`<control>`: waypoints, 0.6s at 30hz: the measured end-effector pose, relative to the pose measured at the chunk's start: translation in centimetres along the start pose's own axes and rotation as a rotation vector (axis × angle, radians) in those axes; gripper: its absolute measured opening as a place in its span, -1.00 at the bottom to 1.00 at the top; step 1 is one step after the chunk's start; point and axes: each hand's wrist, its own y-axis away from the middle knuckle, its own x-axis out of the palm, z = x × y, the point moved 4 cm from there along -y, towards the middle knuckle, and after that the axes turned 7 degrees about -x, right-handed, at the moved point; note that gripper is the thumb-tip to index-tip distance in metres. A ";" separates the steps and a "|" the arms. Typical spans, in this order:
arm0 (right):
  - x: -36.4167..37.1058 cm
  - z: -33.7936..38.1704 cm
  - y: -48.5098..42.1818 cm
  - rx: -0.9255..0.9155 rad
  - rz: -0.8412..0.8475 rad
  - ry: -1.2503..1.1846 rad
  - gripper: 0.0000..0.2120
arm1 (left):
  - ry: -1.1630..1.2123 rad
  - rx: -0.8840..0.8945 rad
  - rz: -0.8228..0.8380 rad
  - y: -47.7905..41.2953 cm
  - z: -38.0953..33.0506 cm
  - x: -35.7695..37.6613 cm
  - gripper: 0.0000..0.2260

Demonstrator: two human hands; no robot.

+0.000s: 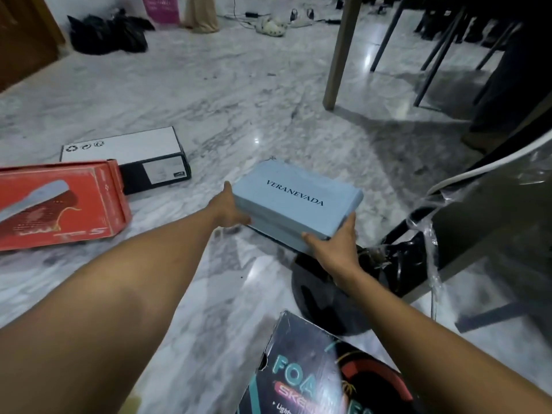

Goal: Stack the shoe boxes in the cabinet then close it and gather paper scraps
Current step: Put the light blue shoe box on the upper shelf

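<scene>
Reaching out at full stretch and gripping the light blue shoe box [294,204] from both sides. Left hand [230,212] clamped on the near-left end, thumb up along the lid's edge, fingers tucked out of sight beneath. Right hand [336,245] wrapped round the near-right corner, thumb lying along the front side, fingers curled up the right end. Lid on, VERANEVADA in dark letters across the top.

Holding it low over the marble floor [239,94], slightly tilted, with a shadow underneath and the near-right corner above a round black base [316,297]. Hard to tell whether fully clear of the floor or touching it at the far edge.

Off to the left, flat on the floor: a red shoe box [59,204] with a sneaker pictured on the lid, and just behind it a black shoe box [128,153] with a white top face and recycling marks. Down at the bottom edge, a dark Skechers box [313,380], tilted and partly cut off by the frame.

Over on the right, a chair [478,222] wrapped in clear plastic. Further back, a wooden table leg [340,52], thin dark chair legs [430,64], a black bag [110,34], a pink basket [161,7], pale clogs [271,26] and some cables.
</scene>
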 end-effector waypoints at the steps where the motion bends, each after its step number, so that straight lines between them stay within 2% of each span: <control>1: 0.1 -0.2 -0.3 0.006 0.012 -0.027 -0.14 | 0.028 -0.006 0.014 -0.4 0.2 0.3 0.07; 3: 0.4 -0.5 -0.4 0.019 0.031 -0.057 -0.19 | 0.093 -0.019 0.000 -0.8 0.9 0.3 0.07; 6: 0.5 -1.3 -0.7 0.035 0.017 -0.087 -0.12 | 0.202 -0.042 -0.047 -0.7 2.7 0.0 0.13; 8: 0.4 -1.1 -0.4 0.045 0.034 -0.075 0.04 | 0.278 -0.057 -0.051 0.0 4.3 -0.2 0.22; 10: 0.4 -1.2 -0.2 0.088 0.079 -0.046 0.28 | 0.317 -0.073 -0.034 1.2 6.1 -0.4 0.33; 12: 0.4 -1.3 -0.1 0.092 0.118 -0.021 0.34 | 0.318 -0.087 -0.015 2.7 8.0 -0.3 0.34; 15: 0.7 -1.1 0.4 0.067 0.198 0.002 0.37 | 0.317 -0.046 -0.014 5.3 10.7 -0.2 0.28; 17: 1.2 -1.3 1.0 0.032 0.260 0.020 0.33 | 0.336 0.033 -0.021 7.1 12.2 0.0 0.04; 18: 1.5 -1.1 1.4 -0.010 0.286 0.035 0.23 | 0.342 0.060 -0.023 8.0 12.8 0.1 -0.08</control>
